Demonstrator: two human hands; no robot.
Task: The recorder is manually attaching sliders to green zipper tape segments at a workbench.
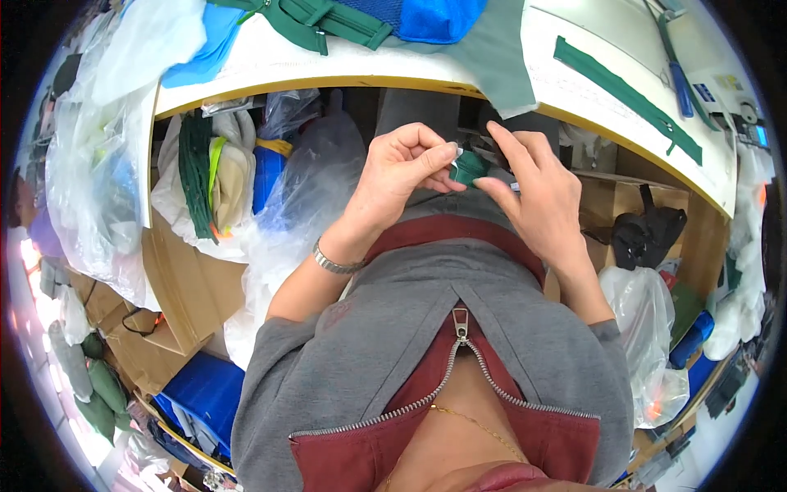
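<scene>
My left hand [410, 168], with a metal watch band [332, 261] at its wrist, is closed in a pinch, thumb against forefinger. A tiny whitish bit shows at those fingertips, too small to name. Right beside them is a small dark green piece [468, 168], which looks like fabric; the left fingers seem to grip its edge. My right hand [537, 189] is open, index finger and thumb spread apart, the thumb tip close to the green piece. Whether that thumb touches it, I cannot tell. Both hands are over my lap, in front of the table's edge.
Ahead, the white table [287, 61] carries green straps [316, 20], blue fabric [443, 18], a grey-green sheet [496, 66] and a green zipper strip [627, 98]. Plastic bags [307, 172] and a cardboard box [197, 279] lie left. A black pouch [648, 230] lies right.
</scene>
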